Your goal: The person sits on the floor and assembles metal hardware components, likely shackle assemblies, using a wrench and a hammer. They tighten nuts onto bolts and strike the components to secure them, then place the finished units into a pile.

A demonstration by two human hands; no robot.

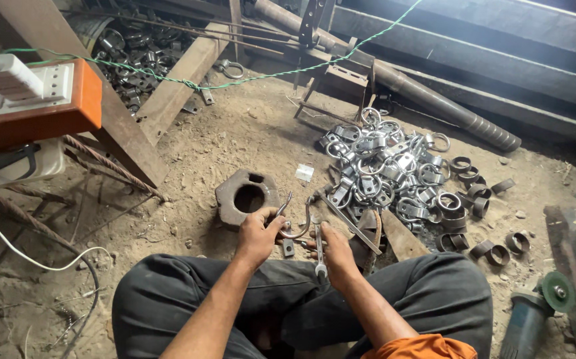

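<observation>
Two hands work: left hand (256, 234) fingers clamp a clamp (296, 219) steady; right hand (336, 251) fingers grip a spanner (319, 256) beside it.

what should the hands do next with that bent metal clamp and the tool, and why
Probably bring the spanner in the right hand up to the bent clamp strap that the left hand holds. The two sit close but the spanner's head points down toward the lap, away from the strap. Whether a bolt is fitted is too small to tell.
</observation>
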